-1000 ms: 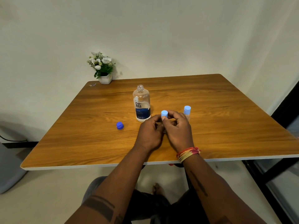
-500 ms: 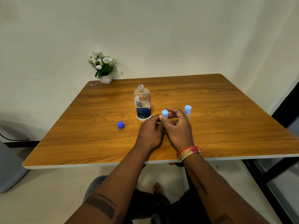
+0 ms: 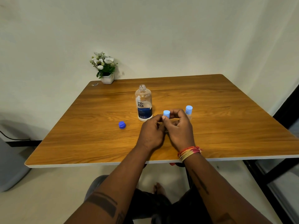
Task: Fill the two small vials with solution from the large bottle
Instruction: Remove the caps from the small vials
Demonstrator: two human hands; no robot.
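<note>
The large clear bottle (image 3: 143,104) with a blue-and-white label stands uncapped at the table's middle. Its dark blue cap (image 3: 122,124) lies on the wood to the left. My left hand (image 3: 152,133) curls round the body of a small vial, which is hidden behind the fingers. My right hand (image 3: 180,128) pinches that vial's light blue cap (image 3: 166,114) between thumb and fingers. A second small vial (image 3: 188,111) with a light blue cap stands upright just behind my right hand.
A small white pot of white flowers (image 3: 106,68) sits at the far left corner of the wooden table (image 3: 226,118). The table's white front edge runs below my wrists. A black frame stands at the right, a grey object at the left.
Both hands have stayed together on the vial. My right-hand fingers have shifted round the light blue cap, which sits slightly higher than before.
</note>
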